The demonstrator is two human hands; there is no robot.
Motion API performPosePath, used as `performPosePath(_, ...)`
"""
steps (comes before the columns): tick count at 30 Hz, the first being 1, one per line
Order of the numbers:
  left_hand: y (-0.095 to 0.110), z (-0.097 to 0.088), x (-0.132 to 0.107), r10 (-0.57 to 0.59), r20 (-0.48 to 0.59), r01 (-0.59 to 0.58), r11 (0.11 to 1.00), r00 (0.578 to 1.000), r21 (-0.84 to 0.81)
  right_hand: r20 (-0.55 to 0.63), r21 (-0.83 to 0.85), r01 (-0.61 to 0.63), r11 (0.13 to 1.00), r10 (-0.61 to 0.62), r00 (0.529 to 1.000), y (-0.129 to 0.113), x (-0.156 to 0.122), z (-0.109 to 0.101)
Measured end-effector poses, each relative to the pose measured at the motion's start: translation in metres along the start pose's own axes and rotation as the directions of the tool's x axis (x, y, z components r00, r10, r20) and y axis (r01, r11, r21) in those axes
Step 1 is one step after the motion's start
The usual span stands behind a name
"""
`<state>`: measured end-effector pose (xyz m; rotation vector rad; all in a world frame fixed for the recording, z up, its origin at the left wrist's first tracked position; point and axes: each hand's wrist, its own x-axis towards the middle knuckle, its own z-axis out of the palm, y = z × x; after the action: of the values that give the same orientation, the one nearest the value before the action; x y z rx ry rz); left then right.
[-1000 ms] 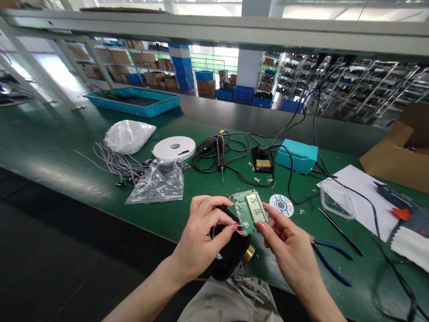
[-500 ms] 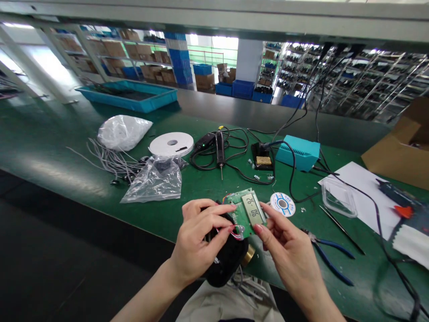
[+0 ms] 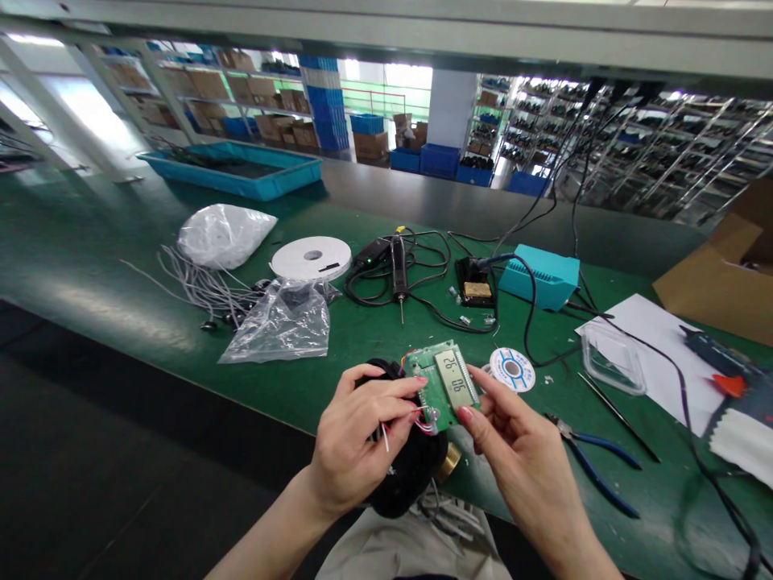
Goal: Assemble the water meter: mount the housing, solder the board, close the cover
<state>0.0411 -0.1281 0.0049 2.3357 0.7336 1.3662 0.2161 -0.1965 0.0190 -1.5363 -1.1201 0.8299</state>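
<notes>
Left hand [image 3: 365, 435] has its fingers curled, thumb and forefinger closed in a pinch on thin wires [image 3: 426, 425] at the left edge of the circuit board [image 3: 430, 366]. Those wires look light and limp, and a tug could probably tear a joint. Behind and below the left hand sits a black housing [image 3: 416, 475], seemingly stiff, with a brass fitting [image 3: 450, 463] on its right.

Over the near side of the desk [image 3: 362, 332], the circuit board is held up between both hands, tilted, its display [image 3: 454, 380] facing up. It seems light, rigid and fragile; the bare edges look like the safest hold, away from the glass and the joints. Right hand [image 3: 513, 423] is nearly closed, thumb and forefinger gripping the board's right edge.

Among the containers, at far left a blue tray [image 3: 259, 187] bears dark material, too dim to name. Nearer, a whitish bag [image 3: 223, 234] bulges with unclear contents; a flat clear bag [image 3: 283, 330] lies just nearer still. Farther right, a clear plastic tray [image 3: 619, 387] rests partly on white paper [image 3: 649, 330], and at far right an open cardboard box [image 3: 713, 286] hides most of its inside.
</notes>
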Motion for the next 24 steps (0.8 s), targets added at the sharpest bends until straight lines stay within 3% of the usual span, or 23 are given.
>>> performPosePath(8,-0.003,0.003,-0.005,-0.189,0.017,0.189,0.962,0.982,-0.195,0.043,-0.071,0.034,0.997,-0.031,0.999,-0.001,0.003,-0.001)
performPosePath(16,-0.011,0.006,-0.01,-0.096,-0.076,0.082,0.981,0.992,-0.174,0.103,-0.218,0.128,0.967,-0.107,0.989,-0.009,0.013,-0.022)
performPosePath(19,-0.012,0.007,-0.012,-0.093,-0.097,0.075,0.981,0.991,-0.181,0.025,-0.197,0.121,0.973,-0.118,0.993,-0.01,0.045,-0.028)
performPosePath(24,-0.011,0.007,-0.01,-0.101,-0.101,0.083,0.982,0.99,-0.167,-0.126,-0.275,0.033,0.961,-0.07,0.99,0.009,0.133,-0.027)
